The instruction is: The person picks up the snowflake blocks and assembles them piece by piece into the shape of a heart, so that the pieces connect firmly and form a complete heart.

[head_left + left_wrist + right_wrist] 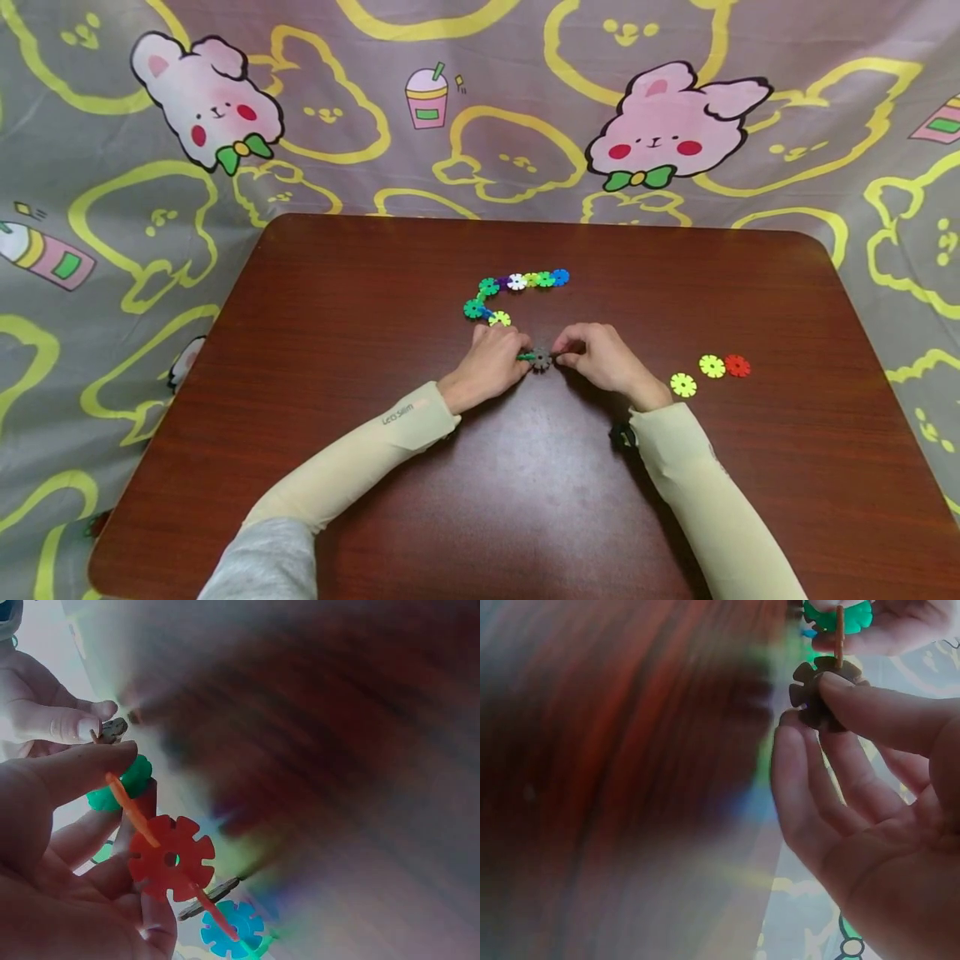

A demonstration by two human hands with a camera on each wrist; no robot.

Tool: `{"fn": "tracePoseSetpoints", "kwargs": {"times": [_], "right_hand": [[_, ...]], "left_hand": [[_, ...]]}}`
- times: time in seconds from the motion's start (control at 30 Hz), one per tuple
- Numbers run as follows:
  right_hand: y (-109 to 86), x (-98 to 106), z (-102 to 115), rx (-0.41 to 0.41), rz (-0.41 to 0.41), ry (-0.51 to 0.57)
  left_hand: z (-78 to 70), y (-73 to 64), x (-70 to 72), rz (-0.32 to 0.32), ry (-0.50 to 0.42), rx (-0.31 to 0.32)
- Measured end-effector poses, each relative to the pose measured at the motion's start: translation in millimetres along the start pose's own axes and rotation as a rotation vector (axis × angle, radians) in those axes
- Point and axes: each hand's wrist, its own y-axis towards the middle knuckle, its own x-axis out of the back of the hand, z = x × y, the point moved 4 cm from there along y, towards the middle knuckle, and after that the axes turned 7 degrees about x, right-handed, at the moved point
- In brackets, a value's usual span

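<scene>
Disc chain (516, 282) curves over the brown surface (360, 517) to the left grip (487, 364), which pinches a green disc (135, 778); the right grip (606, 360) pinches a dark disc (808, 691) just beside a grey disc (541, 360). Two yellow discs (683, 385) and a red disc (738, 366) lie farther right.

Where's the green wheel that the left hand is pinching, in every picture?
Head: the green wheel is a little below the middle, at the fingertips of the left hand.
Left wrist: the green wheel is on the left side, about halfway down.
Right wrist: the green wheel is at the top, right of the middle.
Shared landmark: the left hand pinching it.
</scene>
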Motion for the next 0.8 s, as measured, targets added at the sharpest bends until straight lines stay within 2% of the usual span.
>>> {"fn": "tracePoseSetpoints", "kwargs": {"times": [0.2, 0.43, 0.6, 0.8], "right_hand": [[-0.9, 0.5, 2.9, 0.029, -0.018, 0.015], [-2.6, 3.7, -2.5, -0.017, -0.046, 0.004], [-2.4, 4.7, -2.5, -0.009, -0.066, -0.028], [-2.7, 2.3, 0.6, 0.0, -0.078, -0.054]], "left_hand": [[-0.7, 0.1, 1.1, -0.007, -0.011, -0.009], [0.4, 0.1, 2.3, -0.02, -0.005, -0.019], [-2.2, 0.9, 2.4, -0.028, -0.007, -0.065], [-5.2, 2.3, 1.6, -0.065, 0.042, -0.133]]}}
